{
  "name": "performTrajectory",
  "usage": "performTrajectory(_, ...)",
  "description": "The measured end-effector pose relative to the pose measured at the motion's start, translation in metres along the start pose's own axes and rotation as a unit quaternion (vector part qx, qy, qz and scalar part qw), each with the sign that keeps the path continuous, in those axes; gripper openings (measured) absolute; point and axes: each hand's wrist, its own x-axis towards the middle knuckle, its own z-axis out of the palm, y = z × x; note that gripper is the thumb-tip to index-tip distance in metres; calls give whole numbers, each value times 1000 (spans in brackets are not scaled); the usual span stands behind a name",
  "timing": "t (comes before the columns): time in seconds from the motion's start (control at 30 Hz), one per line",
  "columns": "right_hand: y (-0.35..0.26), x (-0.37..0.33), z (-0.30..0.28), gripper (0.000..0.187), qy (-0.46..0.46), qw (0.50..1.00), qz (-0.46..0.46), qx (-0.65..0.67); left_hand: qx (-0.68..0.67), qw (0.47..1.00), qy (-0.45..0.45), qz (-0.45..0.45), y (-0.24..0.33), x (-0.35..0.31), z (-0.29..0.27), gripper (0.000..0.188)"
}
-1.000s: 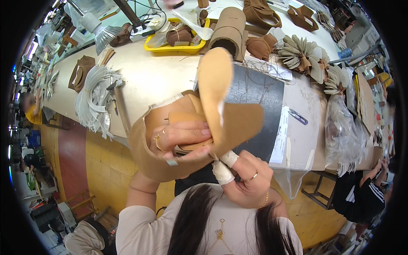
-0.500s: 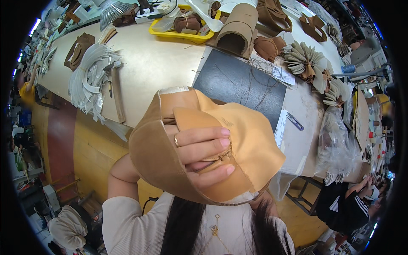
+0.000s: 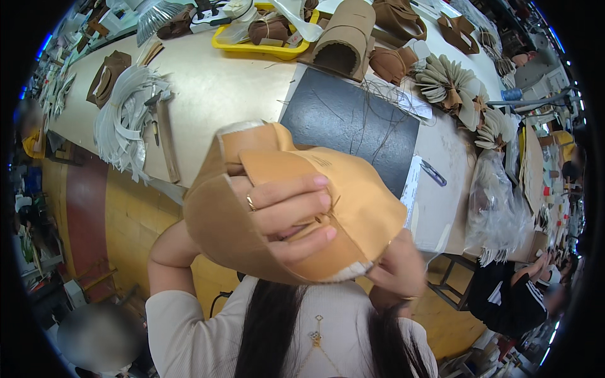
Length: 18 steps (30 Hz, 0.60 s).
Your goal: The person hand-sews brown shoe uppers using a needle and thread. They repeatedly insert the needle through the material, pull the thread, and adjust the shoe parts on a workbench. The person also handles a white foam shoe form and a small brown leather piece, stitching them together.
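A tan leather shoe upper (image 3: 359, 189), with a brown inner side and stitched seams, is held up in front of my chest. My left hand (image 3: 290, 217), with a ring on one finger, reaches through it from the left. Its fingers are closed over a seam with loose thread ends near the middle. At the lower right edge of the upper is my right hand (image 3: 400, 268), smeared by motion. Its fingers are partly hidden behind the leather, so its grip does not show.
Beyond the upper lies a dark slab (image 3: 353, 120) with loose threads. A hammer (image 3: 166, 135) and pale strips (image 3: 123, 116) are at the left. At the back are a yellow tray (image 3: 258, 49) and a brown roll (image 3: 343, 41). A pen (image 3: 433, 173) and plastic bag (image 3: 498, 201) lie right.
The upper and my left hand have shifted slightly left and up in view. My right hand has come out from behind the leather at its right edge.
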Motion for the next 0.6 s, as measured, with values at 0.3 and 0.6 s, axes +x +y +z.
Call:
performTrajectory(0.3, 10, 22, -15, 29, 110, 990, -23, 89, 20, 996, -54, 74, -3, 0, 5, 40)
performTrajectory(0.6, 30, 48, 19, 6, 151, 909, -42, 386, -98, 992, -80, -17, -10, -8, 24, 35)
